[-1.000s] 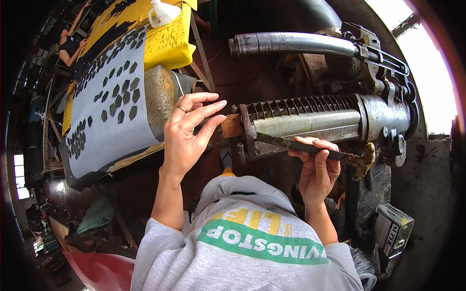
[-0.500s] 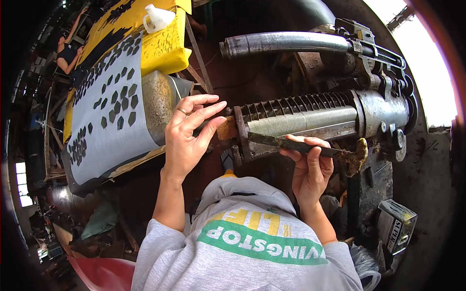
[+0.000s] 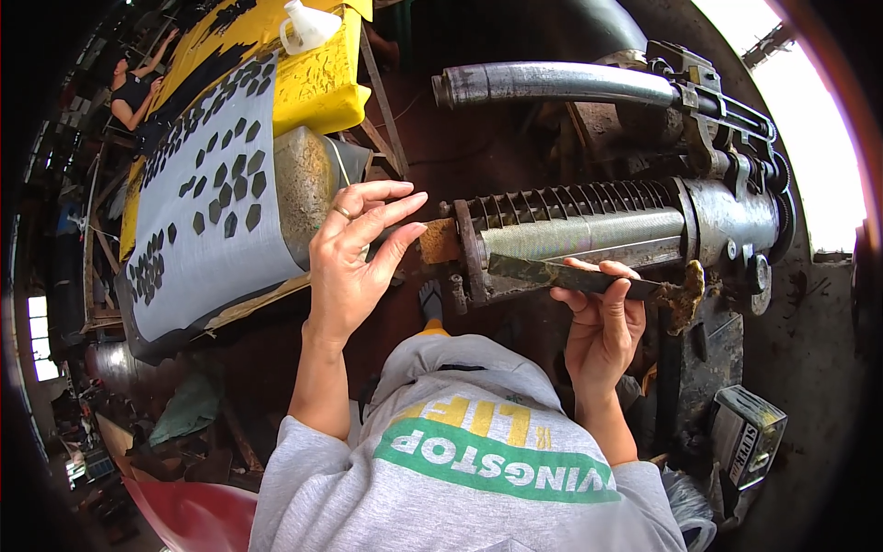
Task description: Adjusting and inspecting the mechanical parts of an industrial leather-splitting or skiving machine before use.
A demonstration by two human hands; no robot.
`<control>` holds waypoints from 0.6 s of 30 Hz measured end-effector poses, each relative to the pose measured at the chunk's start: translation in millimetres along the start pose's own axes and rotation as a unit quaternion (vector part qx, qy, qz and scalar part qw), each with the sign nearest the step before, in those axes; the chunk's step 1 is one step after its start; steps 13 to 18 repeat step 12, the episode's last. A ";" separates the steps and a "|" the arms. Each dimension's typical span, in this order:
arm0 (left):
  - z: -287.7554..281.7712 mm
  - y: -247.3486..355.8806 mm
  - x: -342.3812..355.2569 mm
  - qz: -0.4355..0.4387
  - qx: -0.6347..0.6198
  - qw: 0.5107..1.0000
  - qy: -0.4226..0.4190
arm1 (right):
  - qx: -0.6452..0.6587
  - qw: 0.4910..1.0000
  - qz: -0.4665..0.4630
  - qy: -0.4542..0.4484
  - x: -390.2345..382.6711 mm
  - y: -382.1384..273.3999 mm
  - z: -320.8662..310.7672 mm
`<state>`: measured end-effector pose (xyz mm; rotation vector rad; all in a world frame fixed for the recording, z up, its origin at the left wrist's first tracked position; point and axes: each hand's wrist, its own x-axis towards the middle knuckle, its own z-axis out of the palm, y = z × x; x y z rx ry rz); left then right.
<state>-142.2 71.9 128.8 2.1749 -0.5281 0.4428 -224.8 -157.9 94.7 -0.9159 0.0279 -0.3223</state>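
My left hand is raised beside the near-left end of a metal machine, fingers apart, with nothing visible in its grasp. Just past its thumb is a small brown block at the machine's end plate. My right hand grips a long, flat, dark blade between thumb and fingers. A crusty brown lump is at the blade's right end. Behind the blade lies the machine's textured metal roller, below a row of thin ribs.
To the left, a table with a grey sheet bears several dark, flat, angular pieces. A white jug stands on yellow material. A curved metal arm extends above the roller. At far left is another person; a box sits lower right.
The machine and table have shifted slightly right in the view. My right hand and the blade have moved a little right too; my left hand keeps nearly the same place and pose.
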 end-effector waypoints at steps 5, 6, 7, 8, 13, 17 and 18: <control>1.0 5.7 1.5 -0.023 -0.035 0.999 -0.025 | -0.002 1.000 -0.004 0.004 0.6 -2.5 1.4; 1.3 5.1 2.1 -0.023 -0.035 0.999 -0.025 | 0.002 1.000 -0.008 0.003 0.8 -3.4 2.0; 1.7 3.7 3.1 -0.006 -0.028 0.999 -0.020 | 0.006 1.000 -0.012 0.001 1.0 -4.1 2.5; 1.9 3.1 3.7 0.010 -0.021 1.000 -0.015 | 0.006 1.000 -0.012 0.002 1.4 -4.9 2.7; 0.9 6.4 4.4 0.004 -0.026 0.999 -0.019 | 0.011 1.000 -0.021 -0.012 1.0 -7.4 2.2; 0.9 6.4 4.4 0.004 -0.026 0.999 -0.019 | 0.011 1.000 -0.021 -0.012 1.0 -7.4 2.2; 0.9 6.4 4.4 0.004 -0.026 0.999 -0.019 | 0.011 1.000 -0.021 -0.012 1.0 -7.4 2.2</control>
